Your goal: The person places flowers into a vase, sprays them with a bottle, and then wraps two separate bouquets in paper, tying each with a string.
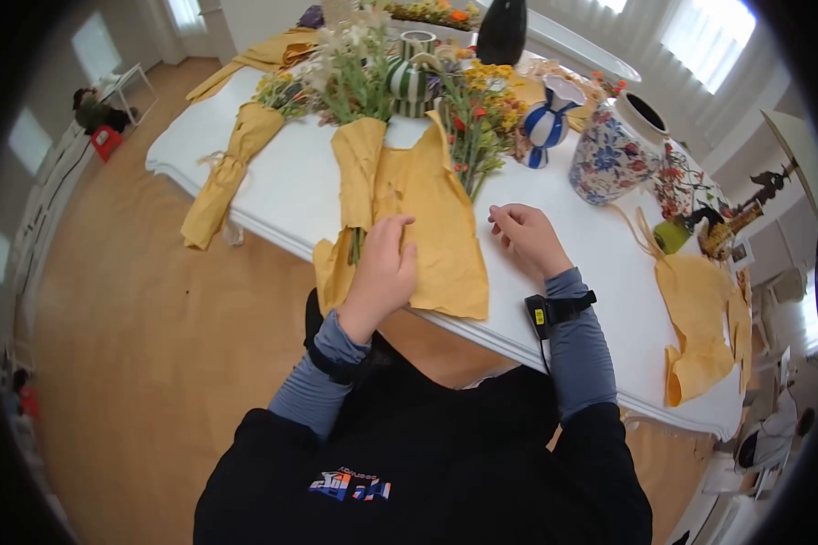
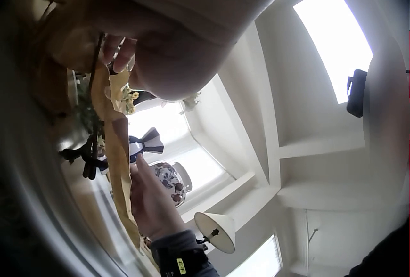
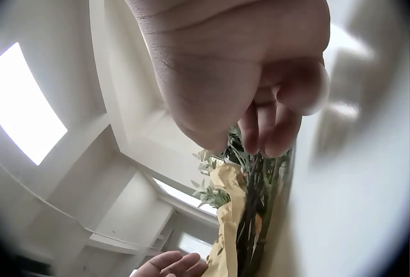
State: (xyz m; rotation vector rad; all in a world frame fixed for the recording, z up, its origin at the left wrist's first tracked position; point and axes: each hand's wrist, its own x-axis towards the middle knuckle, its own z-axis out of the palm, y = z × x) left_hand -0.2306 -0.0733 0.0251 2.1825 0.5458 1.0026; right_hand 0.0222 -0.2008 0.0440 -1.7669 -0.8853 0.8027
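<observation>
A sheet of yellow wrapping paper (image 1: pixel 441 245) lies spread at the table's front edge. On its left part is a bundle of flowers (image 1: pixel 354 86), with a yellow paper fold (image 1: pixel 358 168) around its middle and green stems (image 1: pixel 356 243) showing below. My left hand (image 1: pixel 384 277) rests over the paper beside these stems, fingers loosely bent. My right hand (image 1: pixel 529 238) hovers right of the sheet with relaxed, slightly curled fingers and nothing in them. Up close in the right wrist view, dark stems (image 3: pixel 256 213) and crumpled paper appear beyond the right fingers.
A wrapped bouquet (image 1: pixel 232 173) lies at the left. Loose red and yellow flowers (image 1: pixel 477 118) lie behind the sheet. Vases stand further back: green-striped (image 1: pixel 412 82), blue-striped (image 1: pixel 545 127), floral (image 1: pixel 613 154) and black (image 1: pixel 503 32). More yellow paper (image 1: pixel 695 309) hangs over the right side.
</observation>
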